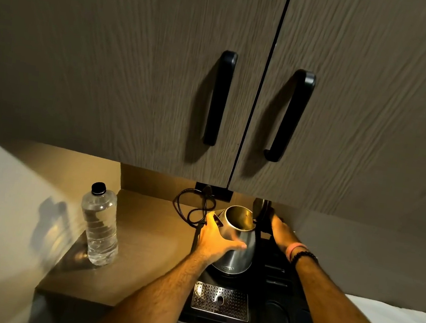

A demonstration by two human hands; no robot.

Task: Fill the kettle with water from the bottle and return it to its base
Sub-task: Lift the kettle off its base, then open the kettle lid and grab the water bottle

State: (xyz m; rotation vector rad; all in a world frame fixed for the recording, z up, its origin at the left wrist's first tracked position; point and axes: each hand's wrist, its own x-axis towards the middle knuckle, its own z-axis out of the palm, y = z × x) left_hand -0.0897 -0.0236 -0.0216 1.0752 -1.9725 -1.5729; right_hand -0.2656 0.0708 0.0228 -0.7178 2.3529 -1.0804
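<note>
The fingers (234,244) of the left hand (215,237) are spread wide and laid flat against the side of the steel kettle (237,241), thumb up near the spout, cupping the body rather than closing round it. The right hand (279,231) is on the far side, its fingers curled about the dark handle (262,220); how tightly they close there cannot be told, as the handle hides them. Between the two hands the kettle stands upright on its round base (223,270), lid up, mouth open; the inside looks bare metal, and no water level can be made out. Well to the left of the left fingers a clear plastic bottle (99,225) stands upright on the surface (142,257), black cap on, nearly full of water. Beyond the left thumb a black cord (190,208) loops to the back wall. Nearer the person than the fingers lies a perforated metal drip grate (221,301) on a dark tray (279,288). Cupboard doors (137,73) hang low overhead, their bottom edge just above the raised lid; open surface lies between bottle and kettle.
</note>
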